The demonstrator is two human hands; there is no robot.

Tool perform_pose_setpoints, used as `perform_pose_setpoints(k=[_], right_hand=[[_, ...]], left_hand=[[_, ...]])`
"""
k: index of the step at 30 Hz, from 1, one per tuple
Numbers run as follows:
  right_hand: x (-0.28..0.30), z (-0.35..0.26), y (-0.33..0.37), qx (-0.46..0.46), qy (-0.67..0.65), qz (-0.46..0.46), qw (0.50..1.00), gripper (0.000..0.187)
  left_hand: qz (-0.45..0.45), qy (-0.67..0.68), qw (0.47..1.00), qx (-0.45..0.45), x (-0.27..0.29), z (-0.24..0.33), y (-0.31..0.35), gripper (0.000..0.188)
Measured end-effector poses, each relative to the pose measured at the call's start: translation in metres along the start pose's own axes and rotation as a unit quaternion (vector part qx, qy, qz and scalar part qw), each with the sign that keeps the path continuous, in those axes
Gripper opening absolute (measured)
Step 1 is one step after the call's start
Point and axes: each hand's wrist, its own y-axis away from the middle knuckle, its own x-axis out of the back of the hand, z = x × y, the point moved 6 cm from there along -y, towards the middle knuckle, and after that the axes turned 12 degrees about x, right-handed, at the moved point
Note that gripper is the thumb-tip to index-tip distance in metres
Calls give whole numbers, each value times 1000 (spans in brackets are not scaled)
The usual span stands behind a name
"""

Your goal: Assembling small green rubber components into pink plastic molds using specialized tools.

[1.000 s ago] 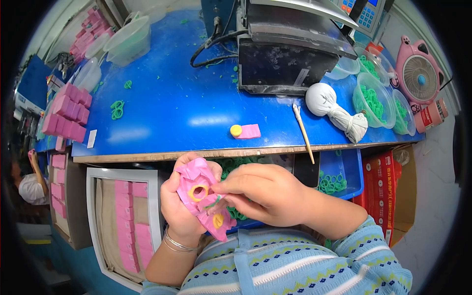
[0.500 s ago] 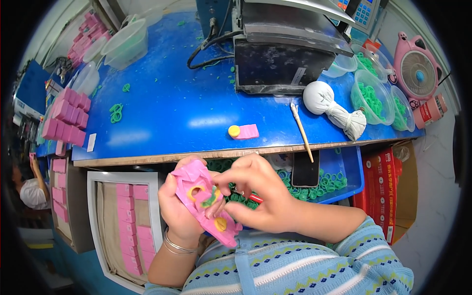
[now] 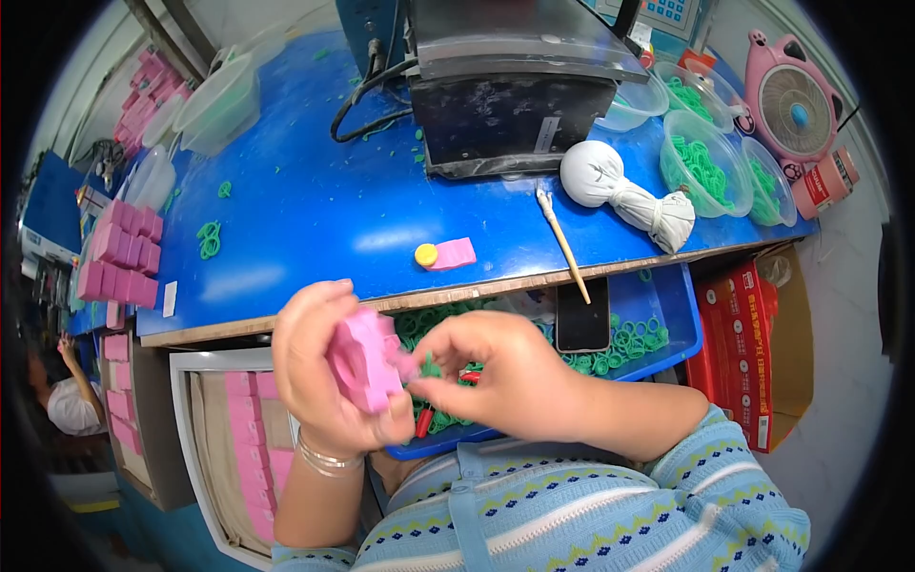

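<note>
My left hand (image 3: 319, 381) is wrapped round a pink rubber mold (image 3: 367, 357), which is bent and slightly blurred. Close against its right side, my right hand (image 3: 505, 367) has thumb and forefinger pinched on a small green piece (image 3: 429, 366); its exact shape is smeared. Red handle-like parts (image 3: 424, 422) show below and behind the right fingers; whether that hand holds them I cannot tell. Under both hands, a blue tray (image 3: 681, 334) holds many green rings (image 3: 634, 338). On the bench edge lies a small pink block (image 3: 456, 253) with a round yellow piece (image 3: 426, 255) at its left end.
A dark machine (image 3: 515, 114) stands on the blue bench (image 3: 286, 210). Right of it lie a wooden-handled brush (image 3: 562, 246), a white cloth pouch (image 3: 624, 195) and clear bowls (image 3: 710, 181) of green rings. A phone (image 3: 582, 315) rests over the tray. Pink blocks (image 3: 124, 253) are stacked left.
The pink mold, spread open before, is now folded up in my left hand and turned. My right hand has drawn the green piece off its face. The whole view has shifted slightly.
</note>
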Motion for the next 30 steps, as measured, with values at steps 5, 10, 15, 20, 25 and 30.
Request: perform_pose_setpoints(k=[5,10,15,20,25,30], right_hand=[[8,17,1,-115,-222,52,967,12],[13,17,-1,-124,-347,93,925,14],[16,21,1,-76,-378,130,914,15],[11,12,4,-18,-281,110,953,15],[21,-16,4,169,37,83,981,19],[20,-29,4,260,245,45,933,20]], left_hand=[[112,249,942,193,11,-36,-4,69],[93,142,960,225,2,-69,-8,50],[18,-184,980,72,-7,-24,-13,62],[-132,161,968,141,-18,4,14,38],[-105,204,955,186,-12,7,18,28],[-81,198,943,256,-10,9,19,23]])
